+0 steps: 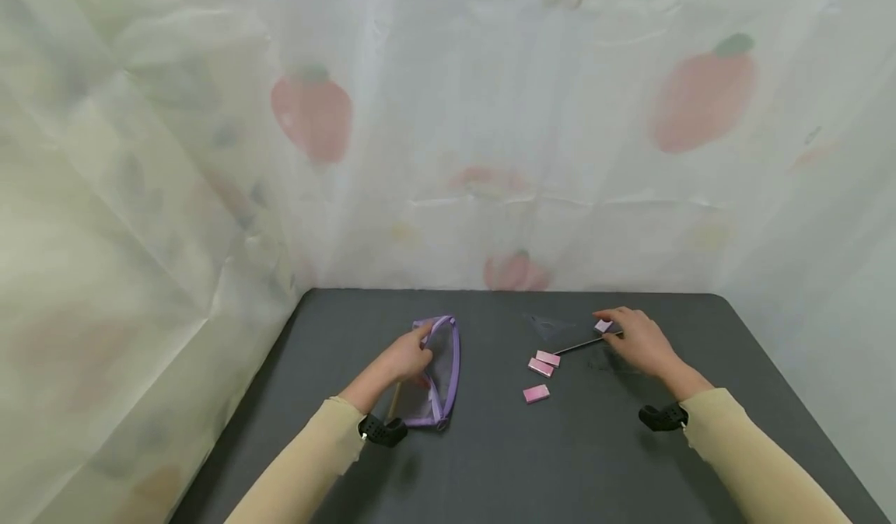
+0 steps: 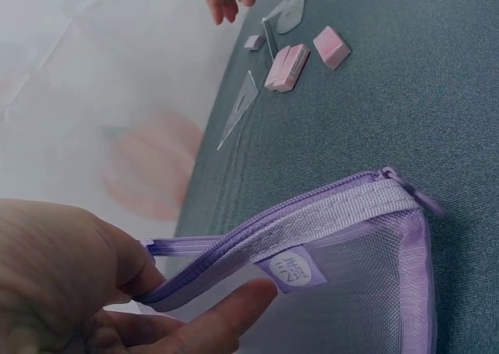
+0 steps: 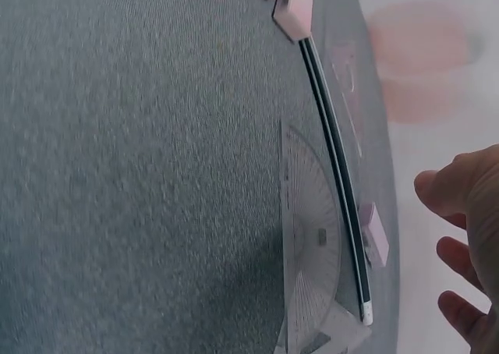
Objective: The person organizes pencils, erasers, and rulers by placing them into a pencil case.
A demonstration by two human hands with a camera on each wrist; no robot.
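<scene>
A purple mesh zip pouch (image 1: 442, 368) lies on the dark table (image 1: 490, 462), left of centre. My left hand (image 1: 422, 347) pinches its zipper edge between thumb and finger, seen close in the left wrist view (image 2: 168, 288), where the pouch (image 2: 351, 253) gapes a little. My right hand (image 1: 614, 330) hovers with relaxed fingers over a black pencil (image 1: 582, 344) and a small pink eraser (image 1: 603, 326). In the right wrist view the fingers (image 3: 460, 190) hold nothing, just beside the pencil (image 3: 335, 159) and the small eraser (image 3: 376, 234).
Three pink erasers (image 1: 548, 358) (image 1: 540, 367) (image 1: 535, 393) lie between the hands. A clear triangle ruler (image 1: 549, 324) and a clear protractor (image 3: 312, 245) rest near the pencil. Strawberry-print sheeting (image 1: 448, 158) walls the table's back and left.
</scene>
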